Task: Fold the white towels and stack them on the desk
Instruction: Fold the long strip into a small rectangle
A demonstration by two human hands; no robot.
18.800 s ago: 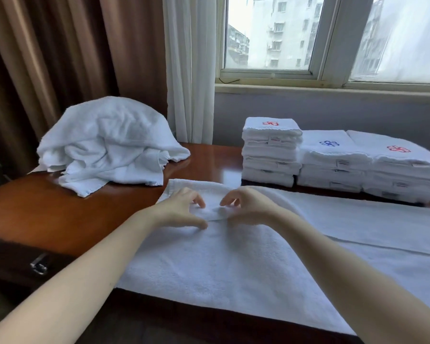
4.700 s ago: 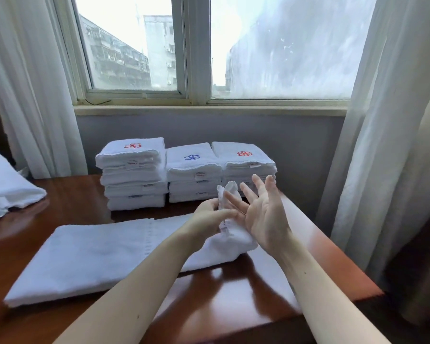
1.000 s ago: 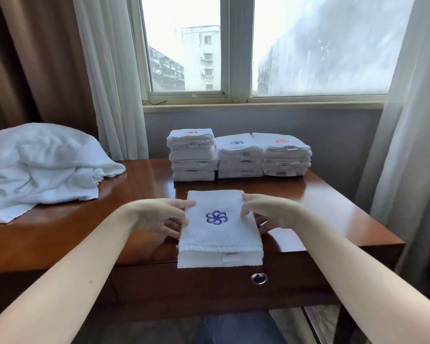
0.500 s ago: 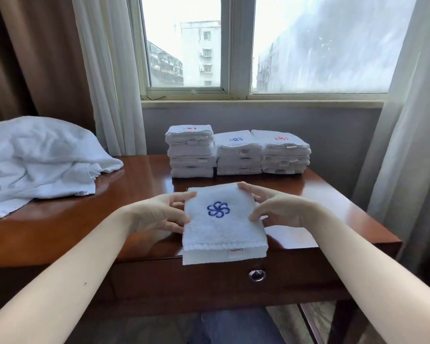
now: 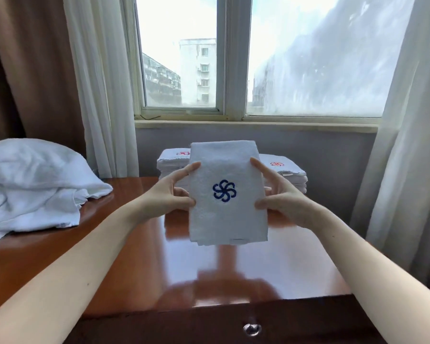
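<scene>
Both hands have the folded towel point(image 5: 227, 214) pinched by its side edges, so it's up in the air over the surface point(image 5: 159, 256), not resting on it. Left hand point(image 5: 169, 194): fingers point(image 5: 186, 171) partly curled, index stretched up along the left edge, thumb pressing the front. Right hand point(image 5: 281, 197) mirrors that on the right edge. Both forearms reach forward, wrists about level, with the towel nearly upright and facing the camera.

The towel's a thick white terry rectangle with a blue pinwheel logo stitched in the middle and layered edges at the bottom. The surface is glossy reddish wood. Behind the towel sit stacks of folded towels point(image 5: 289, 175), and a rumpled pile of unfolded towels point(image 5: 35, 184) lies off to the left.
</scene>
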